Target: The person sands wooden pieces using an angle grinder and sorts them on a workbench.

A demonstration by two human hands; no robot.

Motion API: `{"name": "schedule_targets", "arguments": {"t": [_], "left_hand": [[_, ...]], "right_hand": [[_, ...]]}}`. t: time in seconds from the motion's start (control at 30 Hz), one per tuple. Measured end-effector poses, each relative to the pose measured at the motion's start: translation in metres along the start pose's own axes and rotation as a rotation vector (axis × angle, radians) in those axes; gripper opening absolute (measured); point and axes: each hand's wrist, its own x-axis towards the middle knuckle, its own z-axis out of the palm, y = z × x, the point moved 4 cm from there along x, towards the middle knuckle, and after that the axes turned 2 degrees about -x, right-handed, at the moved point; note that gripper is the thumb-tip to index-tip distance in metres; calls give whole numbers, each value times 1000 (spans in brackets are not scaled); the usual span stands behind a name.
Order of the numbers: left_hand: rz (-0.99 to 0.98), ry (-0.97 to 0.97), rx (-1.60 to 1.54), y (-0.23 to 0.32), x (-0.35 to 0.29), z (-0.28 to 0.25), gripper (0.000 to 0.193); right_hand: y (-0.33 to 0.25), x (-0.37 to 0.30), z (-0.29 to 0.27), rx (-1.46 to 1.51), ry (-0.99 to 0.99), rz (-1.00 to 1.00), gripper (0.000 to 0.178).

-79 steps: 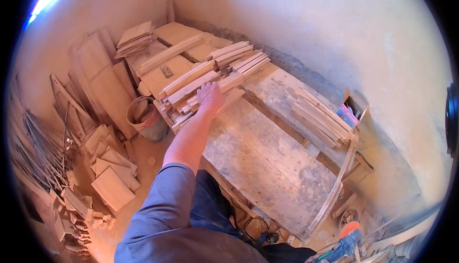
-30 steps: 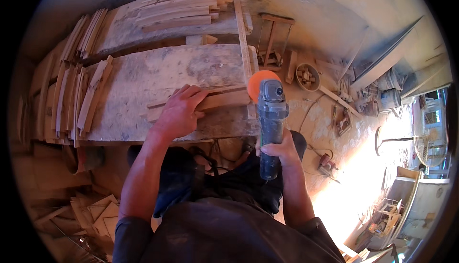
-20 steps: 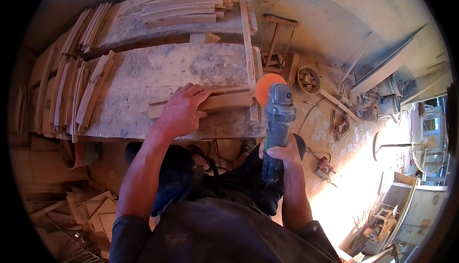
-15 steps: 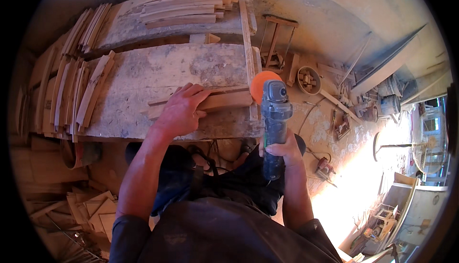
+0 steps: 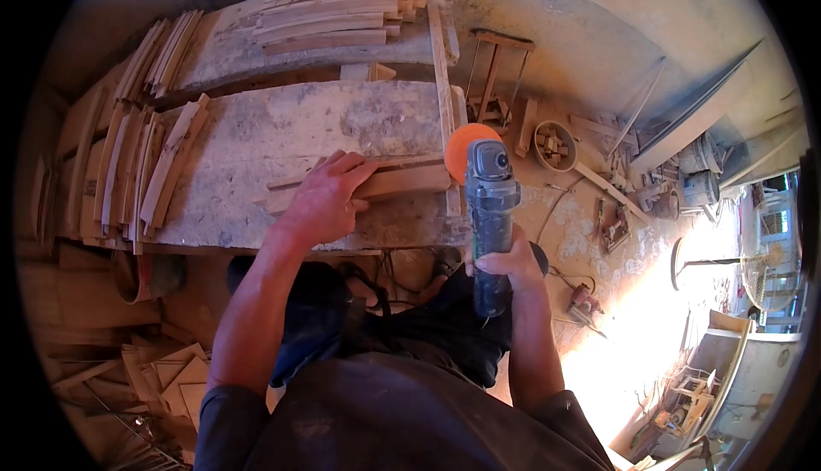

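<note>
My left hand is closed over a piece of wood lying near the front edge of the worn workbench. Its fingers wrap over the top, and part of the wood is hidden under the palm. In my right hand is the grey body of an angle grinder, gripped around its lower part. The grinder carries an orange sanding disc, whose left edge meets or nearly meets the right end of the wood. I cannot tell whether the disc is spinning.
Wooden strips lie at the bench's left end, and more strips on the far board. A frame saw leans by the wall. A bucket of wood blocks and a red tool with a cord are on the floor to the right.
The grinder and its disc have shifted slightly left and up, nearer the wood's end. My left hand and the wood stay nearly in place.
</note>
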Motion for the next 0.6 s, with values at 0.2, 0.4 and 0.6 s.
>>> {"name": "schedule_targets", "arguments": {"t": [0.2, 0.4, 0.6], "left_hand": [[20, 0, 14, 1, 0, 2, 58], [-20, 27, 8, -3, -1, 3, 58], [-560, 509, -430, -22, -7, -8, 61]], "right_hand": [[5, -14, -19, 93, 95, -29, 54], [8, -32, -14, 200, 156, -96, 56], [11, -51, -10, 123, 196, -113, 65]]}}
